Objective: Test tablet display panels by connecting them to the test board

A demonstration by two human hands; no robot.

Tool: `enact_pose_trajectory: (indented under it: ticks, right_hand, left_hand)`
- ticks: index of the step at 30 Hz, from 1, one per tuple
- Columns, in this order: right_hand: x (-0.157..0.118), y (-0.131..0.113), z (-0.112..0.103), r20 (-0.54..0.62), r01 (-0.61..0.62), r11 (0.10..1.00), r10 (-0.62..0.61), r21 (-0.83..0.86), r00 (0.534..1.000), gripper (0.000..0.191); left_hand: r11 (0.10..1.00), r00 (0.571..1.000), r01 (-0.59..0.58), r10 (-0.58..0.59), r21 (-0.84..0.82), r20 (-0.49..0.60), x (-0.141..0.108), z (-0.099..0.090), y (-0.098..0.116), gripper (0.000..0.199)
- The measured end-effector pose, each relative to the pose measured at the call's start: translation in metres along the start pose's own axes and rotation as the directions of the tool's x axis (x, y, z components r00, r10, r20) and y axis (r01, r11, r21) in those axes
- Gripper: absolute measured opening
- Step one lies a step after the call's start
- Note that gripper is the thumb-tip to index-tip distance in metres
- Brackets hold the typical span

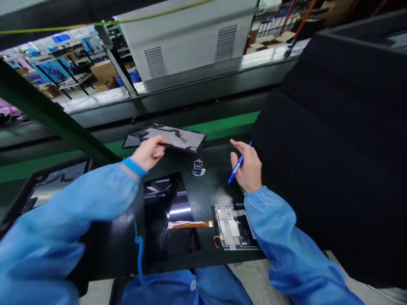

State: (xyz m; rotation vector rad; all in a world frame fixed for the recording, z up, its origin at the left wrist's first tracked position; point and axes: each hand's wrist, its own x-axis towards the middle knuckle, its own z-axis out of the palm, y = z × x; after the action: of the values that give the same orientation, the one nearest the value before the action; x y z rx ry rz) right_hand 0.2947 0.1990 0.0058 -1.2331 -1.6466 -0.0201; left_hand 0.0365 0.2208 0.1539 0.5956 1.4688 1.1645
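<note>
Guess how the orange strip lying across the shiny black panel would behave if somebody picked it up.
The orange strip looks thin and flat, so it would probably flex rather than stay stiff. It is likely light too, being so slim. Its right end meets the opened device, so lifting it might tug there.

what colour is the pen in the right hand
Blue; the head view shows the pen in the right hand.

From my feed: white metal cabinet point(187, 38) with two louvred vents behind the bench line point(197, 76). Green frame post point(57, 112) on one side, black panel point(333, 161) on the other. Shelving point(66, 59) and cardboard boxes point(104, 74) further back; pale floor point(254, 279).
</note>
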Motion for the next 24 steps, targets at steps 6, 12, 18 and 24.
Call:
enact_pose_trajectory:
  ticks: [6,12,18,24]
  right_hand:
    - [0.000,0.012,0.003,0.030,0.039,0.989,-0.035,-0.143,0.999,0.030]
    - [-0.001,0.015,0.005,0.049,0.005,0.988,0.003,-0.153,0.999,0.029]
    - [0.001,0.013,0.000,0.030,-0.048,0.998,0.050,-0.046,0.998,0.026]
    - [-0.013,-0.031,-0.005,0.271,-0.038,0.971,-0.028,0.236,0.962,0.011]
  left_hand:
    - [0.999,0.999,-0.032,0.033,0.033,-0.014,0.091,0.137,-0.040,0.017]
    - [0.976,0.961,0.018,-0.077,0.215,0.265,0.112,0.180,-0.050,0.007]
    - [0.942,0.905,-0.118,-0.028,0.315,0.424,0.090,0.115,-0.008,0.014]
    - [0.524,0.728,-0.683,0.424,0.509,0.540,-0.062,-0.027,-0.006,0.018]
